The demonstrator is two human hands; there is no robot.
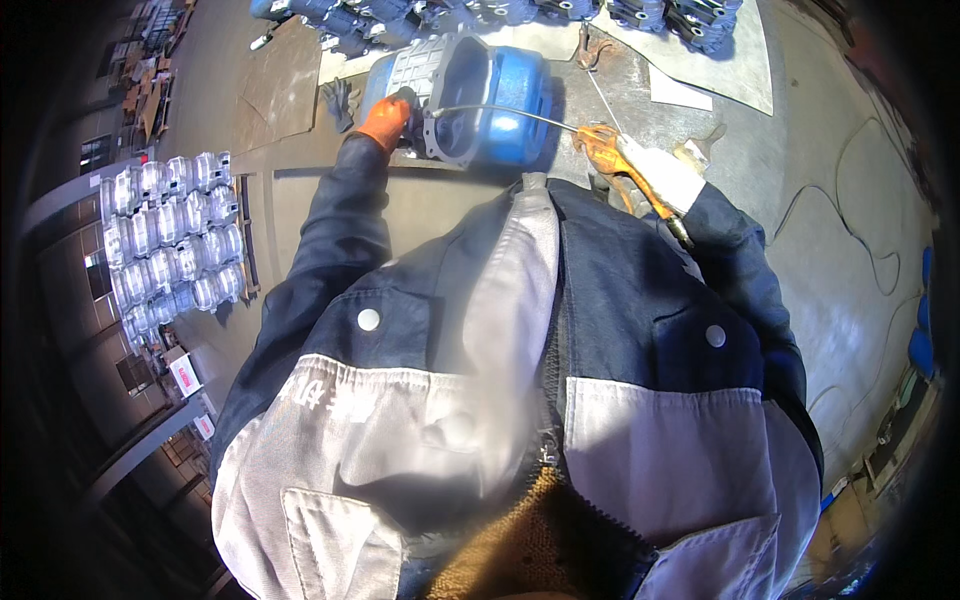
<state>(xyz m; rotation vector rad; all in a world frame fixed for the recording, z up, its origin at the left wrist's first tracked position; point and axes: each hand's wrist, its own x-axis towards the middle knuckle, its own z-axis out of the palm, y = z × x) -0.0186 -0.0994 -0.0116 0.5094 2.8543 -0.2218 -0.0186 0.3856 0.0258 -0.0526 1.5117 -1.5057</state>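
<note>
Nearest the camera, your grey and navy jacket (500,420) fills the view. Beyond it, your right hand (655,170), white-gloved, has its grip closed on an orange air gun (603,145), whose thin nozzle (510,112) reaches into the blue metal housing (480,95) on the worktop (620,80). Your left hand (388,120), orange-gloved, presses the housing's flange; grip width unclear. Silver castings (170,235) sit stacked far left.

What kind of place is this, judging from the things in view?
Probably a factory or metalworking workshop. A blue metal housing lies on a concrete floor, shiny metal castings sit stacked at the left, and the right hand holds an orange air gun with a long thin nozzle.
</note>
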